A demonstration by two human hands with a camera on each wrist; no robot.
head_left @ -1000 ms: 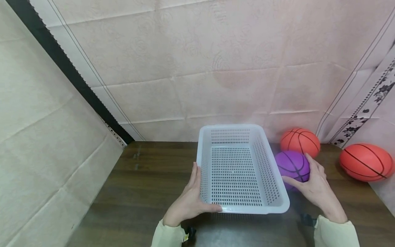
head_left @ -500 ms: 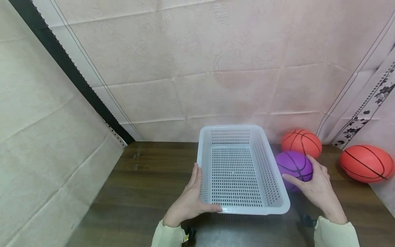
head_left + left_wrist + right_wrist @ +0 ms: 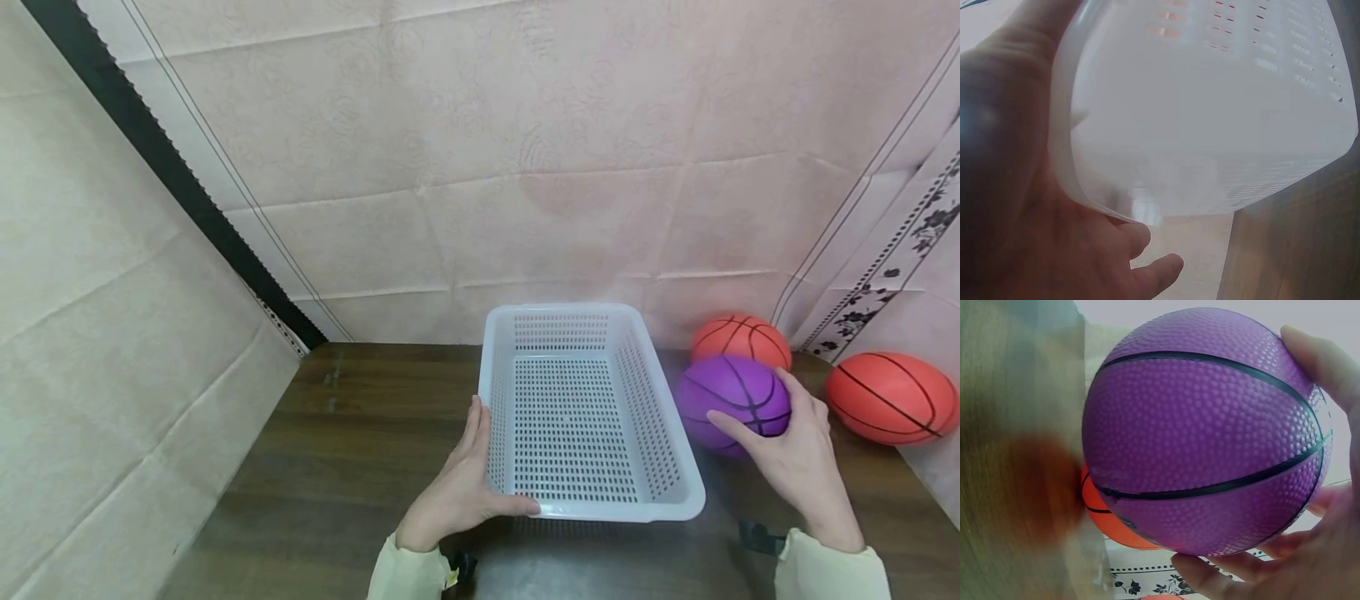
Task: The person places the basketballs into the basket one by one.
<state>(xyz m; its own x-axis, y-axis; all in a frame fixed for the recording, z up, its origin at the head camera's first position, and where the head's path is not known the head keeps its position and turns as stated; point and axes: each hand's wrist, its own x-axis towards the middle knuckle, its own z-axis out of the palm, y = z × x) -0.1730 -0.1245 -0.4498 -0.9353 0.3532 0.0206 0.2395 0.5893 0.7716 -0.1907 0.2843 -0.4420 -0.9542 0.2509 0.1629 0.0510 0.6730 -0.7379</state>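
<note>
In the head view, a white perforated plastic basket (image 3: pixel 573 429) lies in the middle, its inside bare. My left hand (image 3: pixel 457 492) grips its near left corner, thumb over the front rim and fingers along the left side. In the left wrist view, the basket's outer wall (image 3: pixel 1166 112) fills most of the picture. My right hand (image 3: pixel 798 450) holds a small purple basketball (image 3: pixel 731 396), thumb on the near side and fingers round its right. Above the wooden surface, the purple basketball (image 3: pixel 1204 437) hangs raised in the right wrist view. It partly hides an orange basketball (image 3: pixel 742 333) behind it.
A second orange basketball (image 3: pixel 892 396) rests at the right edge of the brown wooden table (image 3: pixel 360 450). Pale cloth (image 3: pixel 525 167) hangs along the back and both sides. Black trim (image 3: pixel 172 183) runs down the left corner.
My right hand has moved right and lifted the purple basketball. The orange basketball behind has shifted slightly right. My left hand and the basket have stayed put.
</note>
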